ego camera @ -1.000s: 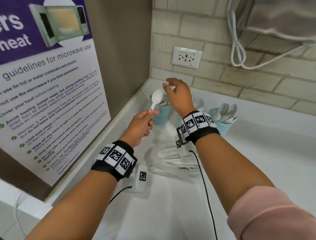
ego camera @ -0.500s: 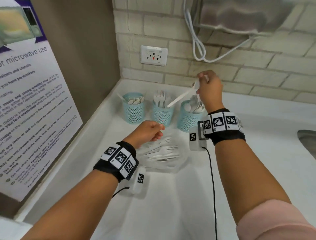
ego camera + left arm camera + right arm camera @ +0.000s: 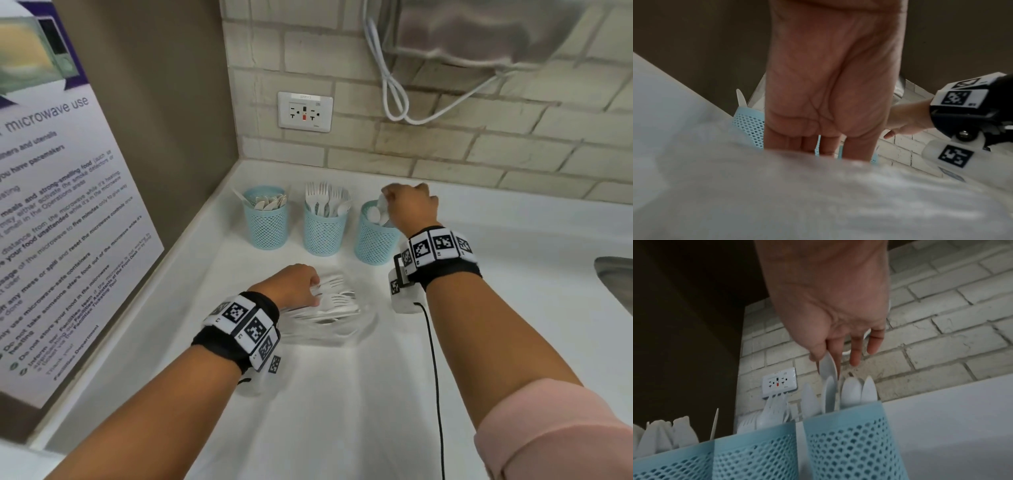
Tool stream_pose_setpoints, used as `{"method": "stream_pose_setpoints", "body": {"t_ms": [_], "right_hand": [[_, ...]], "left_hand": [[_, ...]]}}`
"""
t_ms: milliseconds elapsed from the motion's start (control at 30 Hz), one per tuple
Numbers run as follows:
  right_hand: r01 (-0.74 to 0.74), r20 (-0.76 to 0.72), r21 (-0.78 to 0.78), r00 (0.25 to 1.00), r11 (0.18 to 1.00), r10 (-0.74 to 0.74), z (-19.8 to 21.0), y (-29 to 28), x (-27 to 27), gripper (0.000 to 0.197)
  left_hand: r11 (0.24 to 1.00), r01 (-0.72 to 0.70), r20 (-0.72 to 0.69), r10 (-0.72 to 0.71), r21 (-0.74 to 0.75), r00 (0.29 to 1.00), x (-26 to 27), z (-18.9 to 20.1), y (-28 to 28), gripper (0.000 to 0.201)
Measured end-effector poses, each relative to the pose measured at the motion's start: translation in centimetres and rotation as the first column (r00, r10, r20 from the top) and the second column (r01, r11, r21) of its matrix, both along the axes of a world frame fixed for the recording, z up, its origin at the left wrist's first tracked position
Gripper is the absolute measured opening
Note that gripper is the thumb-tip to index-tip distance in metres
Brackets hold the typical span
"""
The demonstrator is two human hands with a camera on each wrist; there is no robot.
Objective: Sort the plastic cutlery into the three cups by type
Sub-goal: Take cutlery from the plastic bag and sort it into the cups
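Note:
Three blue mesh cups stand in a row: the left cup [image 3: 266, 222] with flat white pieces, the middle cup [image 3: 323, 233] with forks, the right cup [image 3: 373, 240] [image 3: 849, 444] with spoons. My right hand [image 3: 388, 202] [image 3: 825, 356] is over the right cup, thumb and forefinger pinching the bowl of a white spoon [image 3: 828, 366] whose handle points down into it. My left hand [image 3: 313, 293] reaches into the clear bowl [image 3: 363, 329] onto the loose forks [image 3: 337, 301]. Its fingertips are hidden in the left wrist view.
The cups stand in the counter's corner, with a brown side wall and poster [image 3: 51, 240] on the left and a brick wall with a socket [image 3: 305, 111] behind. A metal sink edge [image 3: 616, 277] shows at the right. White cable loops [image 3: 394, 92] hang above.
The spoon passed from my left hand to my right, which carried it right and lowered it handle-first into the right cup. My left hand dropped to the forks in the bowl.

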State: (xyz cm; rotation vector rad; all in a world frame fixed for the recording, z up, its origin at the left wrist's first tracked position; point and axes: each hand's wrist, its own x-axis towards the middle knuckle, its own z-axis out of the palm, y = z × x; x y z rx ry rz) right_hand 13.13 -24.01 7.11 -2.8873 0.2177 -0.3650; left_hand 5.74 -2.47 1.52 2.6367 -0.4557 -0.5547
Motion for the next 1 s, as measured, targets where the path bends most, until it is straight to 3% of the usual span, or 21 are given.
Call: {"method": "stream_pose_setpoints", "body": {"t_ms": [67,133,200,267,333,367,433,500,567,633,800,1000], "right_hand": [[-0.008,-0.182,-0.013,0.983,1.0,0.005,-0.5,0.4,0.1,0.036],[0.0,-0.211,0.027,0.978,1.0,0.005,-0.9,0.6,0.0,0.038],[0.027,-0.053,0.106,0.998,0.994,-0.021,-1.0,0.9,-0.2,0.038],[0.021,0.243,0.173,0.968,0.985,-0.064,-0.6,1.4,-1.0,0.034],[-0.139,0.466,0.231,0.885,0.963,0.016,-0.1,2.2,-2.0,0.031],[-0.257,0.495,0.28,0.864,0.925,0.09,0.2,2.6,-2.6,0.029],[-0.375,0.355,0.346,0.901,0.86,0.25,0.7,3.4,-4.0,0.029],[-0.38,0.001,0.321,0.916,0.867,0.402,1.1,4.0,-5.3,0.03],[-0.401,-0.352,0.202,0.822,0.893,0.448,1.1,4.3,-6.2,0.027],[-0.403,-0.558,0.113,0.73,0.908,0.394,0.5,4.3,-7.0,0.029],[-0.223,-0.658,0.22,0.684,0.95,0.314,-2.2,3.8,-7.6,0.055],[-0.229,-0.578,0.228,0.751,0.946,0.32,-3.8,3.6,-8.1,0.062]], "left_hand": [[1.0,0.01,-0.023,-0.009,0.021,1.0,0.0,0.1,0.1,0.056],[0.998,0.029,-0.085,-0.025,0.048,0.996,0.0,0.2,0.1,0.065],[0.993,0.052,-0.113,-0.04,0.107,0.993,0.0,0.2,0.2,0.072],[0.986,0.053,-0.106,-0.036,0.158,0.994,-0.2,0.1,0.1,0.074],[0.977,0.06,-0.09,-0.043,0.204,0.995,-0.3,0.0,-0.3,0.073],[0.971,0.071,-0.087,-0.052,0.228,0.995,-0.4,0.0,-0.4,0.072],[0.961,0.087,-0.087,-0.066,0.263,0.994,-0.5,-0.1,-0.6,0.073],[0.959,0.087,-0.094,-0.063,0.271,0.994,-0.7,-0.2,-0.5,0.076],[0.96,0.082,-0.101,-0.057,0.268,0.993,-0.9,-0.4,-0.5,0.081],[0.957,0.088,-0.098,-0.063,0.278,0.993,-1.0,-0.5,-0.5,0.085],[0.962,0.08,-0.057,-0.067,0.261,0.996,-1.3,-1.0,-0.5,0.09],[0.958,0.111,-0.022,-0.109,0.262,0.994,-1.9,-1.3,-0.5,0.099]]}}
